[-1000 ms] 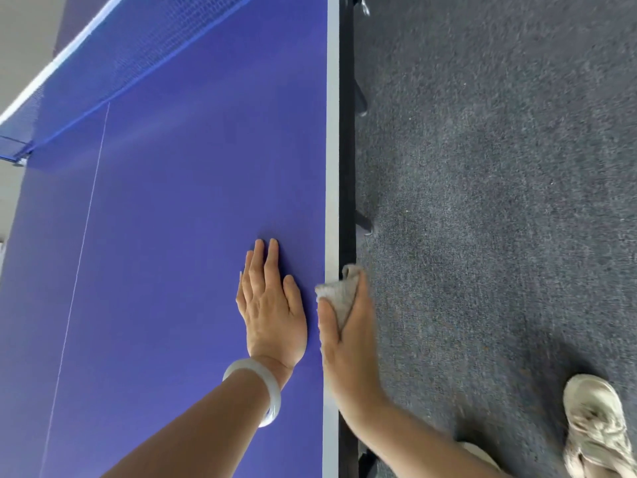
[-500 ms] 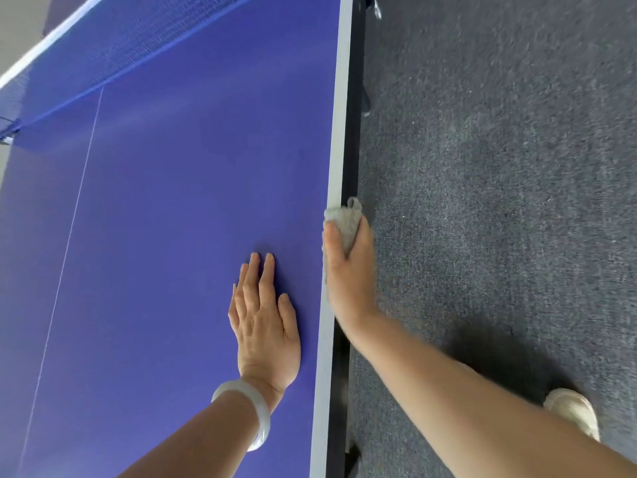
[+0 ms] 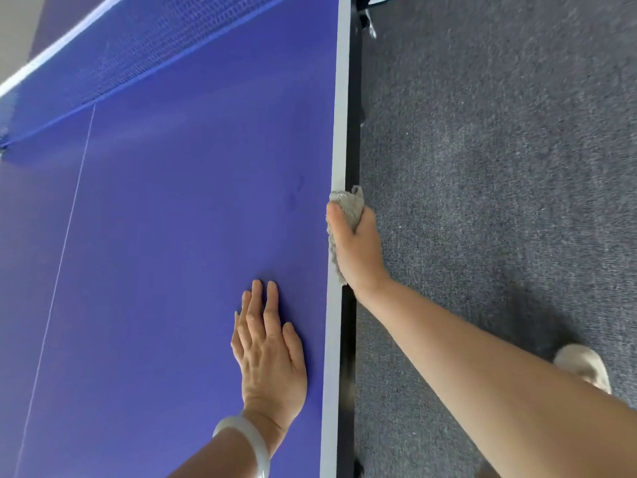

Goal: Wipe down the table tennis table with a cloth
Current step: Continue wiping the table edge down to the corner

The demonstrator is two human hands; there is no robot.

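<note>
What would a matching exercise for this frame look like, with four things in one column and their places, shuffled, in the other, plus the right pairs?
Things:
1. left hand
2. cloth
3. bracelet
4. shoe

Places:
A. on the grey carpet
B. flat on the blue tabletop, fingers straight
C. round the left wrist
D. held by the right hand against the table's white edge

Pairs: 1-B, 2-D, 3-C, 4-A
</note>
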